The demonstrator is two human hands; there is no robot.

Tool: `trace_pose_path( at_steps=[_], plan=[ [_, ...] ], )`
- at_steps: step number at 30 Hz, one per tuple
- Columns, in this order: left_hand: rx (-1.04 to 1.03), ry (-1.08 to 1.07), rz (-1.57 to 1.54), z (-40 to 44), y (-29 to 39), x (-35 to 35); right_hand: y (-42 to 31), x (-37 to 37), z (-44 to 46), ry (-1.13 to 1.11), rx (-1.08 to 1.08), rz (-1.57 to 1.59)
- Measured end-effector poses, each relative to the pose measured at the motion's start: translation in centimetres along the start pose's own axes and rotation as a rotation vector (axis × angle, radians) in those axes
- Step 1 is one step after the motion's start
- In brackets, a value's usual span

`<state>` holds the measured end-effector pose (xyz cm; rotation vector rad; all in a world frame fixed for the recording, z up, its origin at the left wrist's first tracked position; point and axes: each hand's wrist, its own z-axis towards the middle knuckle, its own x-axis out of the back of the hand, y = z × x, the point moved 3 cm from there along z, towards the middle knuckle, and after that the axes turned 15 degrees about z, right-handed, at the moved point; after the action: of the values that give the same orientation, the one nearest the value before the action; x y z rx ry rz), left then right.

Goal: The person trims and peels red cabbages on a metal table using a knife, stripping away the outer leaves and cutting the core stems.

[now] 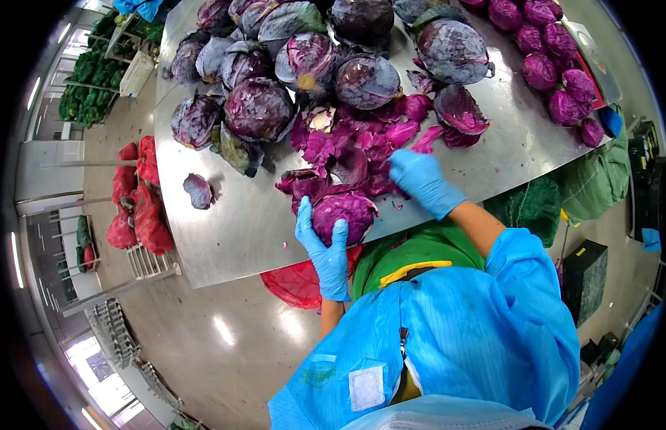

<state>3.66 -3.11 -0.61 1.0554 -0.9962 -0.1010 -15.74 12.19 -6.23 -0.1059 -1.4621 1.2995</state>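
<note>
A peeled red cabbage (344, 216) with bright purple leaves rests at the table's near edge. My gloved left hand (323, 247) is closed around its left and near side, thumb and fingers apart across it. Just right of the cabbage, my gloved right hand (424, 183) is held with its fingers curled in; what they hold, if anything, is hidden. Torn purple cabbage leaves (349, 147) lie in a pile beyond the cabbage, close to the right hand's fingers. One cupped outer leaf (460, 115) sits further right.
Several dark, unpeeled red cabbages (259, 109) crowd the far side of the steel table (232, 240). Smaller bright purple cabbages (566, 107) line its right end. Red mesh sacks (141, 201) stand to the left. A green sack (528, 210) is below the right edge.
</note>
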Motion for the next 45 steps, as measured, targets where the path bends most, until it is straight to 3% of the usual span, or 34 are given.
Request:
trace_pose_path(
  at_steps=[3,6,8,12,15,16,20,24,26,29,31,33,35,41,45],
  plan=[
    [0.252,0.026,-0.378,-1.1,-3.8,1.0,0.2,4.1,0.0,0.000,-0.143,-0.026],
    [0.464,0.002,-0.796,-1.1,-5.2,0.2,-3.2,3.6,0.0,-0.011,-0.082,0.327],
    [0.518,-0.042,-0.943,-0.7,-5.5,-1.0,-7.1,2.6,0.5,-0.289,-0.166,0.625],
    [0.335,-0.103,-0.553,1.6,-2.7,-0.9,-7.9,-1.2,0.7,-0.271,-0.015,0.802],
    [0.120,0.074,-0.135,1.7,-1.0,0.3,-8.4,-1.7,0.6,-0.229,0.097,0.662],
    [0.055,0.043,-0.073,1.4,-0.2,0.5,-9.3,-1.6,0.5,-0.063,0.312,0.596],
    [-0.090,0.122,0.180,1.1,-0.2,-0.8,-10.8,-1.3,0.8,0.069,0.485,0.206],
    [-0.085,0.075,0.325,1.7,0.7,0.6,-10.1,-0.7,4.0,0.144,0.493,0.253],
    [-0.037,0.047,0.453,1.4,0.9,1.7,-8.1,0.7,6.5,0.256,0.358,0.389],
    [0.056,-0.087,0.208,1.1,-0.5,3.5,-6.4,4.0,9.3,0.286,0.075,0.322],
    [0.008,-0.126,0.117,0.6,-1.4,3.6,-6.2,3.2,8.3,0.062,0.019,0.448],
    [-0.024,-0.149,0.074,0.4,-1.6,3.4,-6.6,0.4,5.9,-0.375,-0.109,0.560],
    [0.008,-0.151,0.049,0.8,-0.8,2.9,-8.0,-2.0,4.1,-0.522,-0.146,0.599],
    [0.159,0.070,0.102,0.6,-0.2,1.1,-6.4,-4.9,3.2,-0.568,-0.112,0.766],
    [0.189,0.027,0.062,0.7,-0.4,1.8,-7.1,-5.4,1.5,-0.318,0.290,0.488]
  ],
)
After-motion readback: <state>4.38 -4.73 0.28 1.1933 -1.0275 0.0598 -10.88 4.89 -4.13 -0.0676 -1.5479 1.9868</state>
